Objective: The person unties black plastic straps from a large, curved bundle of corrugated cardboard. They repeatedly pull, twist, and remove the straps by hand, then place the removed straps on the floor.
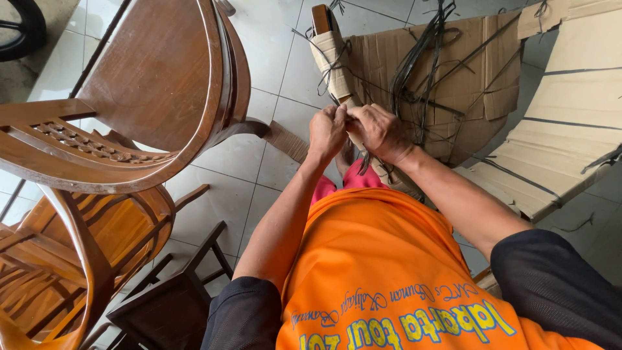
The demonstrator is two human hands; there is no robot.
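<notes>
Both hands meet on a chair leg wrapped in brown cardboard (337, 65). The left hand (326, 131) pinches the black strap (414, 65), grip closed tight. The right hand (378, 133) clamps the wrapping so it stays put. Bare wooden chairs (149, 84) stand beside.

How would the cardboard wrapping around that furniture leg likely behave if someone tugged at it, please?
The cardboard wrapping looks creased and bent, so it probably flexes and tears easily. Black straps bind it, so it likely resists sliding. Both hands pinch it easily, suggesting it is light.
</notes>
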